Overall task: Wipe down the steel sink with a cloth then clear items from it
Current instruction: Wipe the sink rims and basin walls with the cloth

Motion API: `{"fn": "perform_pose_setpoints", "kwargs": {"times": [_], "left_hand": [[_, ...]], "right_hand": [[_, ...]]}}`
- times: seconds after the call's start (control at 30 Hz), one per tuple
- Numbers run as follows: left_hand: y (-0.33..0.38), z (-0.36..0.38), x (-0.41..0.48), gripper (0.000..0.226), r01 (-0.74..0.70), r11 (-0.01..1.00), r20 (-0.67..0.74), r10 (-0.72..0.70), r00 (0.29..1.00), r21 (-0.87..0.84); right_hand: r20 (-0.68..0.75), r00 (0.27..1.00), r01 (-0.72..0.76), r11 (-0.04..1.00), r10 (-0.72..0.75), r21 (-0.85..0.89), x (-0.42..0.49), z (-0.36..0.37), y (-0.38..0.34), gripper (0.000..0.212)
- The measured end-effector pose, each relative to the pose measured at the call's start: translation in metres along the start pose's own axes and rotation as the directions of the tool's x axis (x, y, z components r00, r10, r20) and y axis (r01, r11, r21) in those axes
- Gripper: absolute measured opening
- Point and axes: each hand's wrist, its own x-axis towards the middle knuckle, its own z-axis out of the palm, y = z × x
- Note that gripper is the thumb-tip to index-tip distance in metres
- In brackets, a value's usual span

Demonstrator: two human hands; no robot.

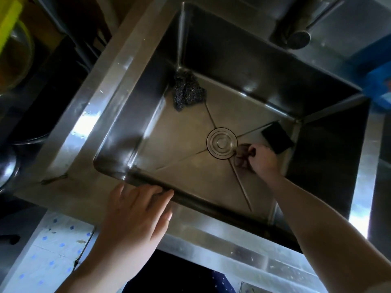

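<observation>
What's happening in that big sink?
A person is wiping the steel sink. Their right hand grips a dark cloth on the sink floor beside the drain, while the left hand rests on the near rim. A steel scourer and a dark sponge lie inside.

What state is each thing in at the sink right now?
Sink: no water pooled.
Tap: not running.
Drain cover: seated in place.
Cloth: bunched, on the sink floor beside the drain cover.
Right hand: grips the cloth.
Left hand: flat on the near rim.
Scrubber: lying in the far corner, untouched.
Sponge: by the side wall, not held.
</observation>
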Motion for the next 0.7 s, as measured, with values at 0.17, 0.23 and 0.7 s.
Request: {"fn": "perform_pose_setpoints", "kwargs": {"times": [0.17,0.23,0.7], "left_hand": [[0.018,0.005,-0.009,0.036,0.045,0.999,-0.006,-0.045,0.999,0.017],[0.027,0.007,-0.008,0.036,0.077,0.997,0.004,-0.077,0.997,0.006],[0.059,0.012,-0.006,0.029,0.273,0.962,0.022,-0.274,0.962,0.021]], "right_hand": [[0.092,0.985,0.142,0.989,-0.146,0.052,0.01,-0.007,-0.007,0.022],[0.172,0.961,0.213,0.976,-0.217,0.04,-0.002,-0.006,0.003,0.023],[0.234,0.957,0.22,0.953,-0.169,-0.208,-0.039,-0.012,0.076,0.016]]}}
